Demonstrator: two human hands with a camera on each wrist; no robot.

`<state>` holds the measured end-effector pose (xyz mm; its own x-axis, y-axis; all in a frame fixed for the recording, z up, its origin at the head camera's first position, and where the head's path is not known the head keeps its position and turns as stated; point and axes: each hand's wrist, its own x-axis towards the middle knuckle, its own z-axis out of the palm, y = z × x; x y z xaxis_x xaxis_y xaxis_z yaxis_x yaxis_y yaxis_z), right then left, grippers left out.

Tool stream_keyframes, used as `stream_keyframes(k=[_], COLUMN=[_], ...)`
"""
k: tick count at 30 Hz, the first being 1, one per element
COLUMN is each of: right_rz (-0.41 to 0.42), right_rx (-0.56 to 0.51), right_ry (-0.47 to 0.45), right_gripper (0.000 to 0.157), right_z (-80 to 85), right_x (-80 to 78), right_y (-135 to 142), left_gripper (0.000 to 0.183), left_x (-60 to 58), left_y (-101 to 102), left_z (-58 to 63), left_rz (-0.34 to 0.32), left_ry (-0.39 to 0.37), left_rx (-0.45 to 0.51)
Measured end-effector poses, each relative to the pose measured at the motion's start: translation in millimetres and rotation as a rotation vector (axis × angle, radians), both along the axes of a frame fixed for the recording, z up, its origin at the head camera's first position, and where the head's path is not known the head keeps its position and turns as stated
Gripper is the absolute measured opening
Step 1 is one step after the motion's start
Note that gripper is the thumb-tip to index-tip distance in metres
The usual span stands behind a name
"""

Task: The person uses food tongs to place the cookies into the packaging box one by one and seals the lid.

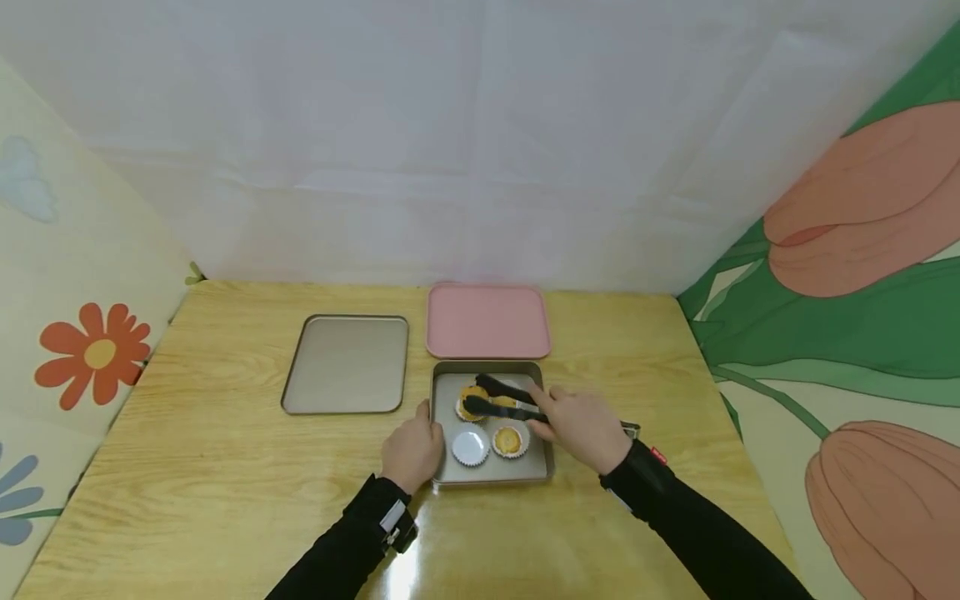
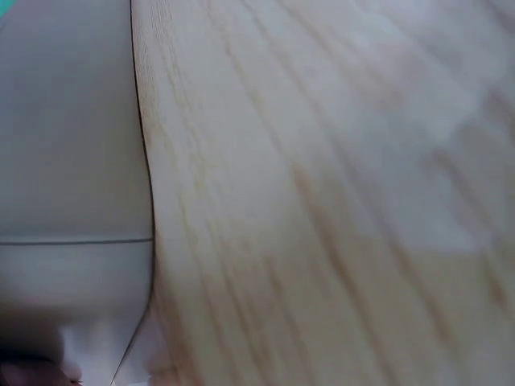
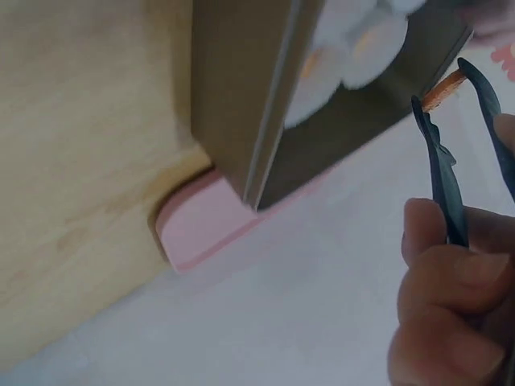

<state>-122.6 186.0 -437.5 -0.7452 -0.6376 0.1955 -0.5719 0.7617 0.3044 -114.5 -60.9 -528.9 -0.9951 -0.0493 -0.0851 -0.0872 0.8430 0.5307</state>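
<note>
My right hand (image 1: 588, 427) holds black tongs (image 1: 504, 411) over a deep metal baking pan (image 1: 487, 477). An orange-brown pastry (image 3: 442, 90) shows between the tong tips in the right wrist view. From the head view, the tips overlap a golden pastry (image 1: 471, 392) in a white cup at the pan's far left. Another pastry lies partly hidden behind the tongs. Nearer me in the pan are a yellow-topped pastry (image 1: 508, 442) in a fluted white cup and, left of it, a bare white cup (image 1: 470, 446). My left hand (image 1: 412, 450) grips the pan's left side.
Beyond the pan lies a shallow pink tray (image 1: 489, 322), close to its far rim. A flat metal tray (image 1: 347, 365) sits at the left on the wooden table (image 1: 247, 492). White sheeting (image 1: 450, 167) rises behind the table, with flower-patterned panels at both sides.
</note>
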Motion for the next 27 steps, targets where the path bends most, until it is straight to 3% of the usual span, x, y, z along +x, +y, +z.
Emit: stream_keyframes(k=[7, 16, 27], right_rz=[0.073, 0.065, 0.01], right_rx=[-0.005, 0.031, 0.014], right_ry=[-0.03, -0.05, -0.097], right_gripper=[0.048, 0.05, 0.055], right_z=[-11.7, -22.2, -23.8], right_x=[23.7, 28.7, 30.7], right_y=[-3.7, -7.1, -9.3], left_gripper=[0.049, 0.049, 0.049], left_x=[-3.4, -1.3, 0.2], left_y=[-1.9, -0.7, 0.3], left_z=[1.2, 0.6, 3.2], left_rz=[0.01, 0.01, 0.007], left_ry=[0.006, 0.02, 0.01], left_rx=[0.005, 0.007, -0.001])
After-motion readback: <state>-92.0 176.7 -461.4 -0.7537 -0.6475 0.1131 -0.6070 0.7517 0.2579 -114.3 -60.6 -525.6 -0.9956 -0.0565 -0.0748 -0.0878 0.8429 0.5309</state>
